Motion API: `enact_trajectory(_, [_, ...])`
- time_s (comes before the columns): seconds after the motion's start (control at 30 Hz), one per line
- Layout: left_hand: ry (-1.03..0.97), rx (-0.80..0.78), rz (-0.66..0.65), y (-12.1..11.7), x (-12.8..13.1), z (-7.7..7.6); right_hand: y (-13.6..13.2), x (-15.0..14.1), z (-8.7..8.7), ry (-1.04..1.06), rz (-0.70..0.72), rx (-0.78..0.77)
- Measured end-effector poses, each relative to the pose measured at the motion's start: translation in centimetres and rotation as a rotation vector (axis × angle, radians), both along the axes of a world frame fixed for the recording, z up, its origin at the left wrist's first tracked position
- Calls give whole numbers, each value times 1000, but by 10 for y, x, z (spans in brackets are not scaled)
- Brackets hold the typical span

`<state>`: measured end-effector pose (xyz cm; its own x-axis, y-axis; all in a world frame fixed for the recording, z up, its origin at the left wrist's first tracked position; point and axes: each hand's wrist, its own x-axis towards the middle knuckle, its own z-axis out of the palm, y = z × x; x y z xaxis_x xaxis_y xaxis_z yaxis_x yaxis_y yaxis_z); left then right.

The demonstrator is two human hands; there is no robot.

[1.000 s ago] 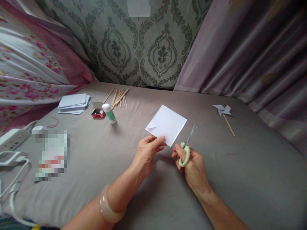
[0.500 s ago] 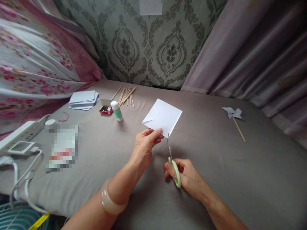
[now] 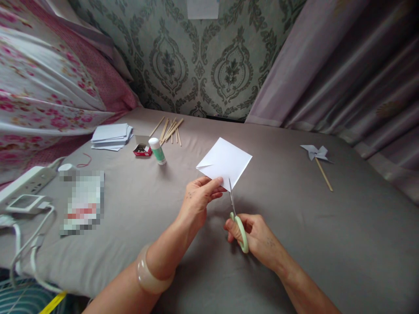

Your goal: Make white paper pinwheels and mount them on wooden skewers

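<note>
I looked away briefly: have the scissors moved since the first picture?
Yes. Against the glue stick, the scissors have shifted left and down in the picture; now they overlap the near corner of the white paper.

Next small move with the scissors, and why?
Probably squeeze the scissors to cut inward from the near corner of the white paper: one blade lies over that corner, the right hand holds the handles, the left hand pinches the sheet beside it, and what looks like a slit runs in from the left corner.
</note>
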<state>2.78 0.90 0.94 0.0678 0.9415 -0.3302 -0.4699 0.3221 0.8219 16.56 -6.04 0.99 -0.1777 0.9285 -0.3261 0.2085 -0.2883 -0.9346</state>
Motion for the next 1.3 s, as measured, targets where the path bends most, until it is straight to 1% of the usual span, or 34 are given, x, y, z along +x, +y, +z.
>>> enact_trajectory(0.2, [-11,9,-1,0,0,1,0,0,-1,-20,-31,-54])
enact_trajectory(0.53, [1,13,1,0,-1,1,1,-1,-6,-19,-94,-76])
enact_trajectory(0.67, [1,19,1,0,-1,0,1,0,-8,-46,-103,-74])
enact_trajectory(0.87, [-3,24,1,1,-1,1,1,0,-9,-105,-91,-25])
enact_trajectory(1.0, [2,21,0,0,-2,1,1,0,-9,-137,-82,-28])
enact_trajectory(1.17, [42,38,-14,-1,0,1,1,0,-9,-121,-107,-51])
enact_trajectory(1.3, [73,40,-48,-5,4,3,1,1,-6,-115,-133,-57])
